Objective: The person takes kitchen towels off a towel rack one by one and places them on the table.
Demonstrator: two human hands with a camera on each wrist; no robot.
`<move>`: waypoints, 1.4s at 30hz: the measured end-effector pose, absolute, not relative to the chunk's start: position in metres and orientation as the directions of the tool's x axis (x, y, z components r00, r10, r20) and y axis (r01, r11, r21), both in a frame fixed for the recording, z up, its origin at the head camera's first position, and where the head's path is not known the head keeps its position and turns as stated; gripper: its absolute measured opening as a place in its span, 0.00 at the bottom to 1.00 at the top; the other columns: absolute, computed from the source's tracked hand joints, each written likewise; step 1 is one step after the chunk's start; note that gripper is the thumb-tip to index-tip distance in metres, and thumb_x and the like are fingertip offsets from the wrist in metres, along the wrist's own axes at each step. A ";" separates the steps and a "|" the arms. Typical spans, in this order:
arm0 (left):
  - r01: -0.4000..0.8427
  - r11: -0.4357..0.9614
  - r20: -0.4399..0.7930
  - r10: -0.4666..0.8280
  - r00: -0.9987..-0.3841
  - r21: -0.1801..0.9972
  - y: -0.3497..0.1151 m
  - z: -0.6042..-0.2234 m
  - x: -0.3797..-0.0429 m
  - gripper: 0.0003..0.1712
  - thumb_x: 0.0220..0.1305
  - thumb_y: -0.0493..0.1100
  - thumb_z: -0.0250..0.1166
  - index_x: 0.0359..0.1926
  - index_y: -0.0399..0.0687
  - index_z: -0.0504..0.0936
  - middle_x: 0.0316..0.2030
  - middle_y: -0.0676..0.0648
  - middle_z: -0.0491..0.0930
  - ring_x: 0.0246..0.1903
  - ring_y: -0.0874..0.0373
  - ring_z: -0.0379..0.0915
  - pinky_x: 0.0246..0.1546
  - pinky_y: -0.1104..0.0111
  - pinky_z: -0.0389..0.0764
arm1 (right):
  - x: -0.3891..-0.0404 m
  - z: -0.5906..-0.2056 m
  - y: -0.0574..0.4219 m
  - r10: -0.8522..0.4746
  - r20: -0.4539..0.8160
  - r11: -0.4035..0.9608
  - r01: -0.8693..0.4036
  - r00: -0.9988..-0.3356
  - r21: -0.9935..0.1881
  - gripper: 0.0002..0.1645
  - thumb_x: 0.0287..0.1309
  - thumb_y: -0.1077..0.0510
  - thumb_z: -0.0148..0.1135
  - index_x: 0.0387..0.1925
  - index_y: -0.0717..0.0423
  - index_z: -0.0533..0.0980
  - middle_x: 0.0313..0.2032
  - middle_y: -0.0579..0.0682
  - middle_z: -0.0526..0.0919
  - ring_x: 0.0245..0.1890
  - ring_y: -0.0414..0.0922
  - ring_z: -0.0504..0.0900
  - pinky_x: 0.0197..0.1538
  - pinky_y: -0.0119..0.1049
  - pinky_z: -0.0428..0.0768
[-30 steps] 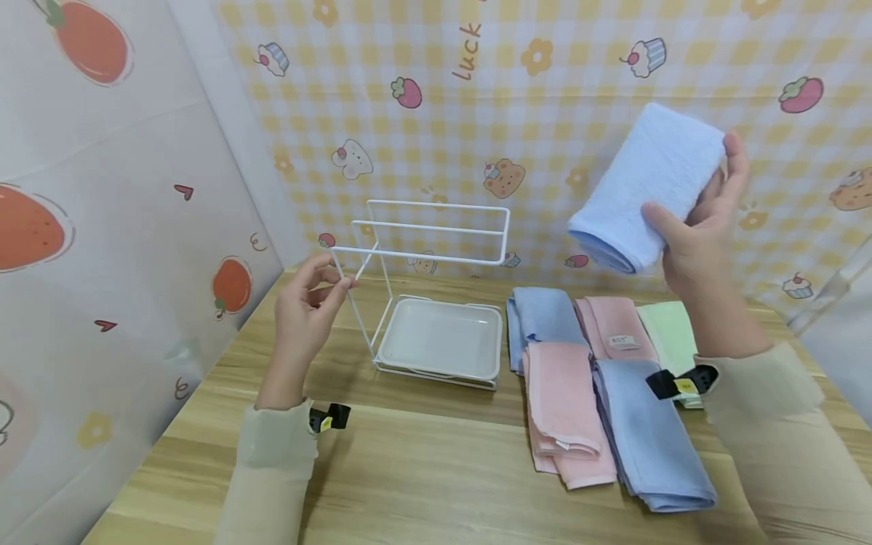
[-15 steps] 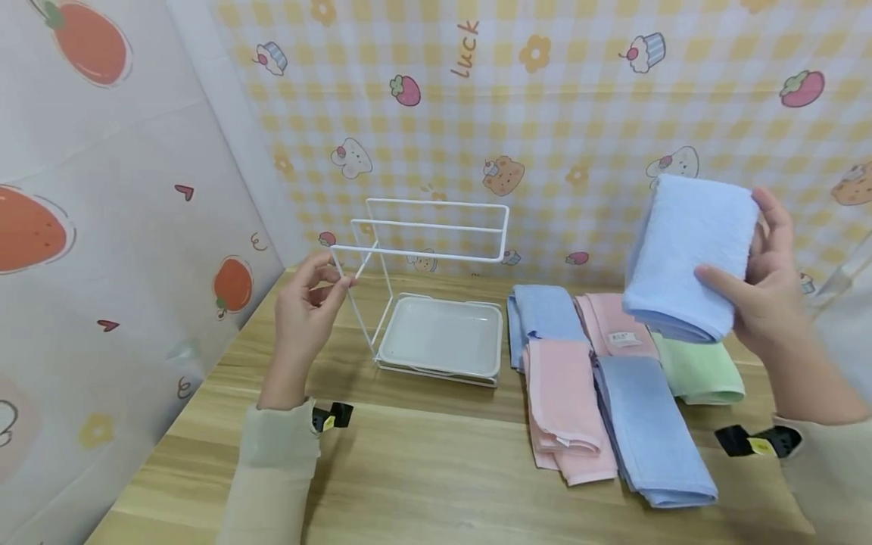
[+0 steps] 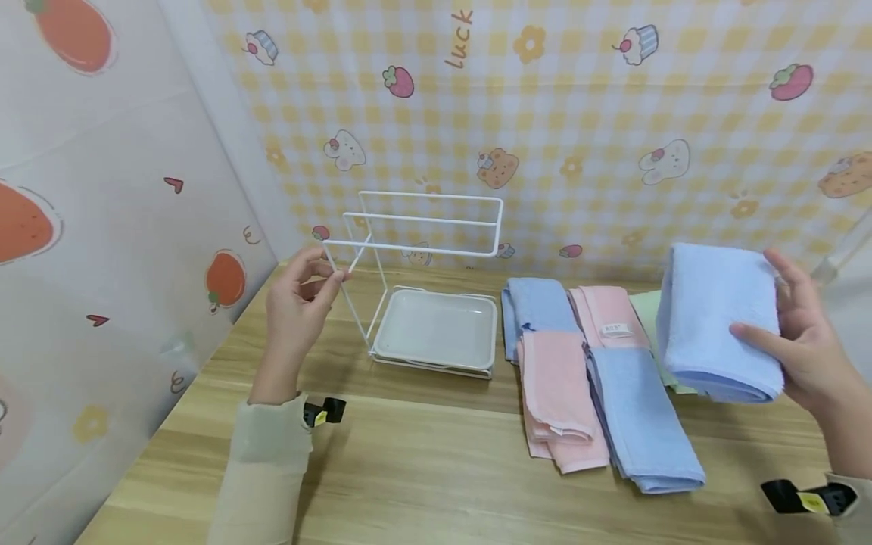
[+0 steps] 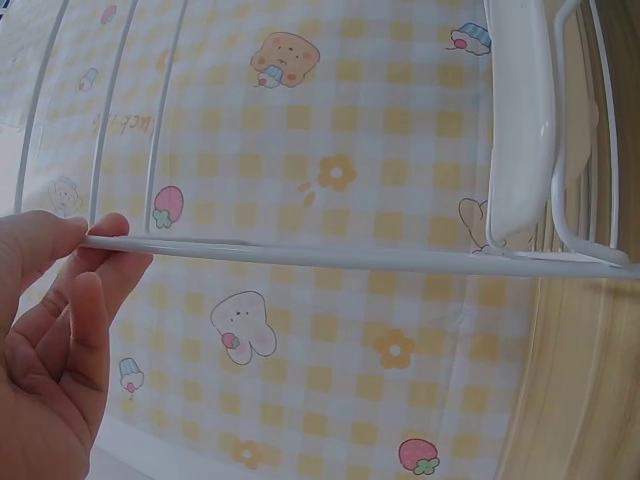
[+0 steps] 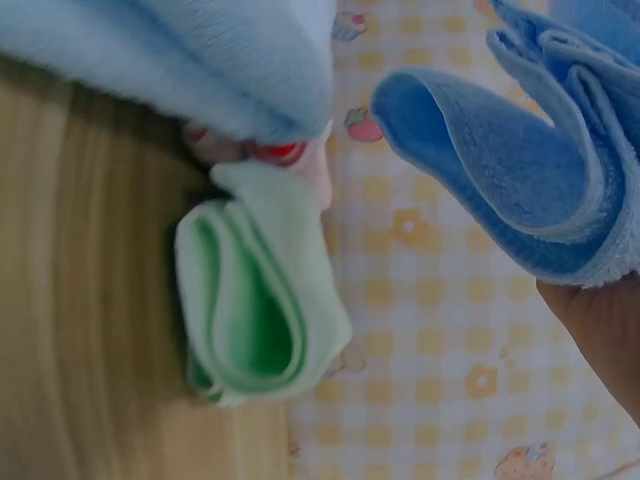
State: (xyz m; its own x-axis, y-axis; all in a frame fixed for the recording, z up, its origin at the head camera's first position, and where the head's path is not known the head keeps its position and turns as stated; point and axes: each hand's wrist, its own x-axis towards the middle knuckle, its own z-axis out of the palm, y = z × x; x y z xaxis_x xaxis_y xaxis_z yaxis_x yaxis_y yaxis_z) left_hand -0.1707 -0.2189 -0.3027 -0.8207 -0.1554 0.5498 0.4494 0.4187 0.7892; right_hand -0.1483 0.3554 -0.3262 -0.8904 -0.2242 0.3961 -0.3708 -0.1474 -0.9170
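A folded light-blue towel (image 3: 722, 318) is gripped by my right hand (image 3: 811, 348), thumb across its front and fingers behind. It hangs above the right end of the towel rows and covers much of a green towel (image 5: 265, 290). In the right wrist view the held towel's folded layers (image 5: 520, 170) show edge-on. With thumb and fingertips, my left hand (image 3: 300, 303) pinches a side bar of the white wire rack (image 3: 412, 247). The left wrist view shows that bar (image 4: 330, 254) between thumb and fingers. A white tray (image 3: 436, 329) sits in the rack's base.
Folded towels lie in two rows right of the rack: a blue one (image 3: 541, 303) and a pink one (image 3: 609, 314) behind, another pink one (image 3: 559, 393) and another blue one (image 3: 643, 416) in front. A patterned cloth (image 3: 436, 113) hangs behind the wooden table (image 3: 409, 462).
My right hand has carried the light-blue towel down and to the right, from before the backdrop to over the green towel. The left hand keeps its pinch on the rack.
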 end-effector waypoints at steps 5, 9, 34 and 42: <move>0.467 0.425 0.572 -0.156 -0.806 0.775 -0.220 -0.301 -0.173 0.11 0.64 0.28 0.64 0.47 0.33 0.78 0.27 0.62 0.78 0.31 0.79 0.81 0.20 0.82 0.72 | -0.141 -0.340 0.373 -0.336 0.313 -0.023 -0.325 -0.888 -0.946 0.50 0.59 0.86 0.40 0.78 0.54 0.45 0.66 0.44 0.56 0.49 0.37 0.77 0.33 0.34 0.85; 0.489 0.435 0.596 -0.149 -0.789 0.757 -0.221 -0.299 -0.176 0.11 0.63 0.28 0.65 0.46 0.32 0.78 0.26 0.63 0.78 0.30 0.80 0.81 0.22 0.83 0.74 | -0.137 -0.349 0.382 -0.366 0.260 -0.006 -0.277 -0.894 -0.961 0.50 0.60 0.86 0.40 0.78 0.55 0.45 0.66 0.44 0.56 0.46 0.38 0.81 0.30 0.38 0.85; 0.474 0.438 0.575 -0.128 -0.808 0.764 -0.222 -0.302 -0.170 0.12 0.64 0.30 0.65 0.48 0.33 0.78 0.27 0.64 0.81 0.31 0.77 0.83 0.26 0.82 0.77 | -0.108 -0.416 0.420 -0.516 -0.045 0.168 -0.049 -0.856 -0.985 0.45 0.70 0.76 0.38 0.79 0.49 0.36 0.76 0.27 0.38 0.71 0.18 0.43 0.61 0.16 0.65; 0.478 0.421 0.578 -0.148 -0.803 0.771 -0.218 -0.304 -0.171 0.13 0.63 0.28 0.64 0.49 0.33 0.79 0.28 0.66 0.82 0.29 0.76 0.82 0.24 0.82 0.75 | -0.110 -0.422 0.421 -0.500 -0.068 0.314 -0.107 -0.863 -0.943 0.47 0.68 0.76 0.44 0.79 0.51 0.38 0.73 0.27 0.44 0.65 0.14 0.55 0.52 0.15 0.71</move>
State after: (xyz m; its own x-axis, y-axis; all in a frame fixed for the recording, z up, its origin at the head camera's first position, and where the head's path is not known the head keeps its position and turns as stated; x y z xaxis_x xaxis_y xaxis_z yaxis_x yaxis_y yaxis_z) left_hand -0.1709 -0.2182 -0.3041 -0.8027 -0.1480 0.5778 0.4775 0.4209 0.7712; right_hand -0.1102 0.4209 -0.4216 -0.8631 -0.5004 -0.0682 -0.1075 0.3139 -0.9434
